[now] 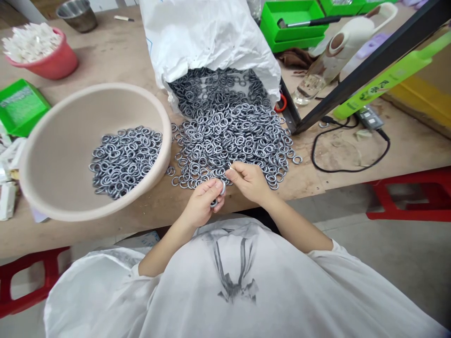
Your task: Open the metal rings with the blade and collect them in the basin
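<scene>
Grey rings [223, 188], at least two, sit gripped in the fingers of the left hand [203, 203], while those of the right hand [249, 184] are drawn narrow just beside them, pinching what I cannot tell. More rings, too many to count, form two heaps: one inside one beige basin [63, 141], one spilling from one white sack [211, 37] onto the table [120, 56]. Around them are one red bowl [63, 61], one metal bowl [78, 21], one hammer [310, 22], one bottle [327, 61] and two red stools [405, 215], with one slanted black bar [366, 70] standing between the spilled heap and a looped cable [345, 171].
</scene>
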{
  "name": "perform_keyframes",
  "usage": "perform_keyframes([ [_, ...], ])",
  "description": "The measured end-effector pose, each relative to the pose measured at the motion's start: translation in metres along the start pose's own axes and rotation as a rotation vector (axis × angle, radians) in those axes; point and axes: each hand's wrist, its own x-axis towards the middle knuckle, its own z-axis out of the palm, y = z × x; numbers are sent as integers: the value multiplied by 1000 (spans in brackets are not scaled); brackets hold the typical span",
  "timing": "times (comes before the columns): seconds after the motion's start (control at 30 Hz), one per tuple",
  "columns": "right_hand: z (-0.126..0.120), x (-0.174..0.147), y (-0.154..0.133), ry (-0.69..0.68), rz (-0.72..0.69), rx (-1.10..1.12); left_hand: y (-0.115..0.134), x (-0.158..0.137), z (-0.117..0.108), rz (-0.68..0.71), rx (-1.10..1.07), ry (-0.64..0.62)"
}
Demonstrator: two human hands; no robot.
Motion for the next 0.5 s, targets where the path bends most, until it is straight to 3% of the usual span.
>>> perform_keyframes([
  [0.2,0,-5,-9,-34,-108,136,-2,5,-2,61,-19,52],
  [0.5,1,-4,-12,-76,-82,236,-5,3,-5,24,14,10],
])
